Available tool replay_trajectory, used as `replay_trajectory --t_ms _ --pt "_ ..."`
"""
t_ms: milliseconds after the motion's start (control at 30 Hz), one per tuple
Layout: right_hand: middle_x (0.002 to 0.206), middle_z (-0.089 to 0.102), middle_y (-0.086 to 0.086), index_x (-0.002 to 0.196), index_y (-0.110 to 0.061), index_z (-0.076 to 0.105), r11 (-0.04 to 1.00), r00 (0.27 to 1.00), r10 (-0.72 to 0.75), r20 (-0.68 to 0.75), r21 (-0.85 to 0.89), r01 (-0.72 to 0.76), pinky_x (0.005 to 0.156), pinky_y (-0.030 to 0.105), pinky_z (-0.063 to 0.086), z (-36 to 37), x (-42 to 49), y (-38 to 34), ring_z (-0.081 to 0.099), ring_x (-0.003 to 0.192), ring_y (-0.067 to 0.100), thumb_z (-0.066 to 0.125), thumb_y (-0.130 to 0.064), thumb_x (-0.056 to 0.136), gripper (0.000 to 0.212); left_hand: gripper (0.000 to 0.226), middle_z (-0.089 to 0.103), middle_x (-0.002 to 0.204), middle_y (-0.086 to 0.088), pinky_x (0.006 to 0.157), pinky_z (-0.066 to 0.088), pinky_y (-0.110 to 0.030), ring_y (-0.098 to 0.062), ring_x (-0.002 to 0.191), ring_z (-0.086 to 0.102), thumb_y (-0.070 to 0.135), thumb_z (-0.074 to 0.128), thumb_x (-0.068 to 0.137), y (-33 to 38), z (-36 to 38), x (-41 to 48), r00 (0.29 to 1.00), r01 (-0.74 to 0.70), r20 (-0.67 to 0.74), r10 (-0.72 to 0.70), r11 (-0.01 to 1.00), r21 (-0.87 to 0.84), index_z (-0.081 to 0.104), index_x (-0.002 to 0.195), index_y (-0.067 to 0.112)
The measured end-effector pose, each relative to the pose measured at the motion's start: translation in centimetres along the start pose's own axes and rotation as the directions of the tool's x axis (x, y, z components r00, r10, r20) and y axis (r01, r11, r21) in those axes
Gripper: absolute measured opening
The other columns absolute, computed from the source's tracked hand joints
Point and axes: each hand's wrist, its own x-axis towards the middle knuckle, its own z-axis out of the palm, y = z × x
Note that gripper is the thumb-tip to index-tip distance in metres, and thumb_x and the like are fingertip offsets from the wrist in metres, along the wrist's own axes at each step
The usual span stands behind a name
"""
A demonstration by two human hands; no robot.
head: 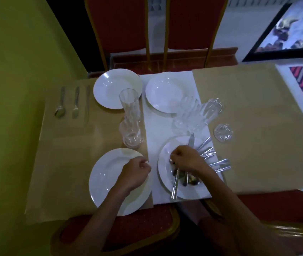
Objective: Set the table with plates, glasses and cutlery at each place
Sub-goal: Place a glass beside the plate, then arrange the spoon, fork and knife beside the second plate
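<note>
The hands were at the near places, left hand (135, 172) curled by the near-left plate (106, 182), grip unclear, right hand (183, 159) clutching cutlery (211, 159) heaped on the near-right plate (162, 182); four plates out, one cutlery set (75, 102) laid, glasses (189, 115) bunched mid-surface, unplaced.

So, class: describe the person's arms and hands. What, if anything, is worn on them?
The left forearm and right forearm are bare, no sleeves in view. The left hand and right hand wear no gloves; no ring, watch or bracelet shows in the dim light.
</note>
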Motion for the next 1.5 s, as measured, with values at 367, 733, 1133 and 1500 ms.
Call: replay_trajectory --t_ms 367,733,1133,1500 --pt "0.066 0.073 0.013 0.072 -0.002 0.073 0.993 0.992 0.118 0.049 -0.012 -0.118 0.064 0.039 0.061 1.9 -2.6 6.3 0.074 0.066 0.026 0.056 -0.018 0.081 0.025 0.03 0.069 0.104 -0.004 0.078 0.053 -0.034 -0.026 0.099 0.065 0.039 0.052 0.092 0.7 10.0 1.0 0.985 -0.175 0.087 0.152 0.841 0.511 0.071 0.098 0.018" --pt "0.058 0.069 0.008 0.053 -0.009 0.067 0.996 0.996 0.079 -0.04 -0.045 -0.081 0.067 0.038 0.061 0.4 -2.3 7.5 0.071 0.065 0.025 0.059 -0.018 0.072 0.022 0.026 0.069 0.092 -0.003 0.069 0.048 -0.03 -0.025 0.09 0.066 0.03 0.048 0.092 0.1 11.5 1.2 0.998 -0.049 -0.012 0.065 0.86 0.508 0.069 0.088 0.015" --pt "0.055 0.053 -0.002 0.056 -0.013 0.052 0.996 0.997 0.036 -0.064 -0.085 -0.041 0.064 0.029 0.052 3.3 -2.3 6.2 0.063 0.065 0.021 0.064 -0.042 0.084 0.043 0.029 0.068 0.079 0.001 0.064 0.05 -0.029 -0.021 0.078 0.066 0.033 0.05 0.092 -0.4 10.3 1.0 0.991 0.017 -0.122 0.046 0.883 0.47 0.069 0.076 0.018" --pt "0.067 0.059 0.003 0.065 -0.02 0.053 0.998 1.0 -0.001 -0.013 -0.059 0.0 0.067 0.039 0.059 3.8 -1.9 6.5 0.069 0.076 0.03 0.056 -0.035 0.078 0.019 0.022 0.068 0.092 0.005 0.063 0.044 -0.025 -0.013 0.076 0.059 0.041 0.054 0.094 0.2 10.7 0.8 0.977 0.028 -0.196 0.081 0.868 0.496 0.062 0.099 0.021"
